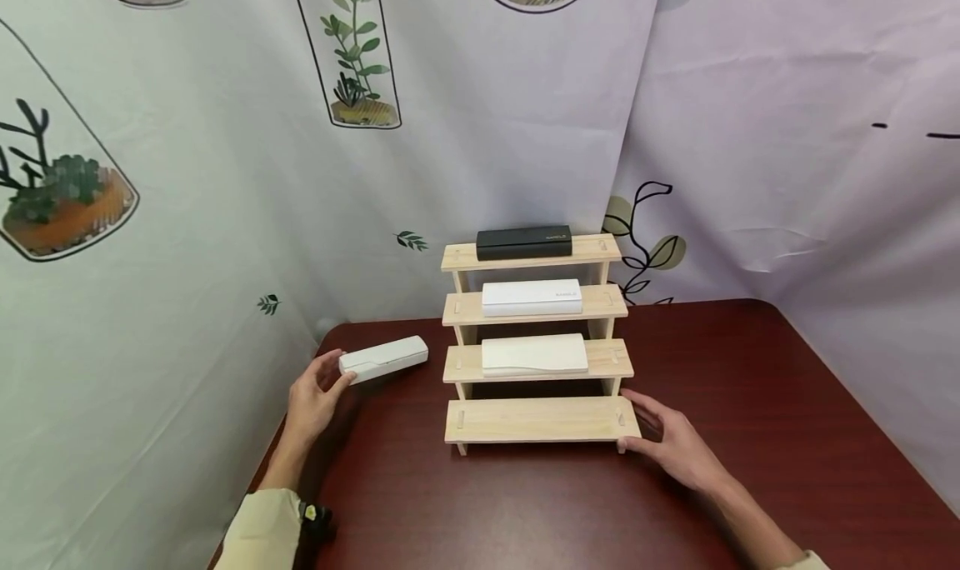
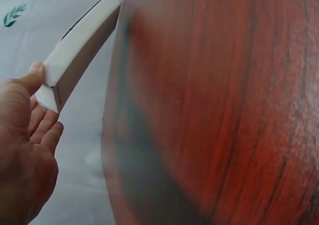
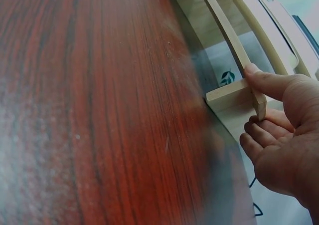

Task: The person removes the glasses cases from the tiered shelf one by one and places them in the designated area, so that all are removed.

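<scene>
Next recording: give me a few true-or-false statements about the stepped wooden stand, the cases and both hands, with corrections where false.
1. The left hand grips the long white case by its end. True.
2. The lowest step of the four-step pale wooden stand carries a case. False: it is bare.
3. The black oblong case sits on the top step. True.
4. The right hand holds a white case. False: it rests against the stand's lower right corner.
5. The dark red wooden table bears the stand. True.
</scene>
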Tool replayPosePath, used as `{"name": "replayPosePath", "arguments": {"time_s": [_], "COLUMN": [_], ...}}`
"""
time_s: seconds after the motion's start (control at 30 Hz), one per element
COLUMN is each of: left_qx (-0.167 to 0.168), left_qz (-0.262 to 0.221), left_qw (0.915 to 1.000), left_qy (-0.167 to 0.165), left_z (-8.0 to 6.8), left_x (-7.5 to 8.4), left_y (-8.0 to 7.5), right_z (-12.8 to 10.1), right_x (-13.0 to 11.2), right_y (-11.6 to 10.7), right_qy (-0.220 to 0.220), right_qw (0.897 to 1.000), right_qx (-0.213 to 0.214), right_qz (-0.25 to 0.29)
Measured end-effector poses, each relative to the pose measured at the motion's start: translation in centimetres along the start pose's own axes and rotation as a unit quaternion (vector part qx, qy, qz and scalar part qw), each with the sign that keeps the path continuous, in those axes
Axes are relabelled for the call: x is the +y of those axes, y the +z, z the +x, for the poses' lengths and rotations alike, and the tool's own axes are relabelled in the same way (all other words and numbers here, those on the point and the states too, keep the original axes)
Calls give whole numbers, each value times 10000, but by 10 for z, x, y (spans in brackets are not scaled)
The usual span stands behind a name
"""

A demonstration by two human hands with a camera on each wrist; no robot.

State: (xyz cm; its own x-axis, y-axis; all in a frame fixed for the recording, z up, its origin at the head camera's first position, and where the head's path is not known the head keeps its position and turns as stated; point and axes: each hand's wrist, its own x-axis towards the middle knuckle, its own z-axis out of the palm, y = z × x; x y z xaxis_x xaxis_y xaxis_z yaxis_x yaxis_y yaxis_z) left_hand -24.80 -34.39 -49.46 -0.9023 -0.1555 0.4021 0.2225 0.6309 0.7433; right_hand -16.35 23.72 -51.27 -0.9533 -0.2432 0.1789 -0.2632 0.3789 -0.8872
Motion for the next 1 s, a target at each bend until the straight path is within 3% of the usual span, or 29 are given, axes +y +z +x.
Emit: {"name": "replayPosePath", "arguments": {"time_s": [0.23,0.43,0.73,1.0], "left_qx": [-77,-445,-792,-1009], "left_qz": [116,32,565,868], "left_qw": [9997,9986,9949,9896], "left_qy": [-207,-291,-265,-541], "left_z": [3,9,20,23], "left_x": [-13,-21,-32,-38], "left_y": [5,6,13,18], "right_z": [0,0,0,0], "right_x": [0,0,2,4], "right_y": [0,0,-1,0], "right_qy": [52,45,9,18], "right_qw": [10000,10000,10000,9999], "right_qx": [-15,-20,14,-22], "right_qz": [9,43,79,117]}}
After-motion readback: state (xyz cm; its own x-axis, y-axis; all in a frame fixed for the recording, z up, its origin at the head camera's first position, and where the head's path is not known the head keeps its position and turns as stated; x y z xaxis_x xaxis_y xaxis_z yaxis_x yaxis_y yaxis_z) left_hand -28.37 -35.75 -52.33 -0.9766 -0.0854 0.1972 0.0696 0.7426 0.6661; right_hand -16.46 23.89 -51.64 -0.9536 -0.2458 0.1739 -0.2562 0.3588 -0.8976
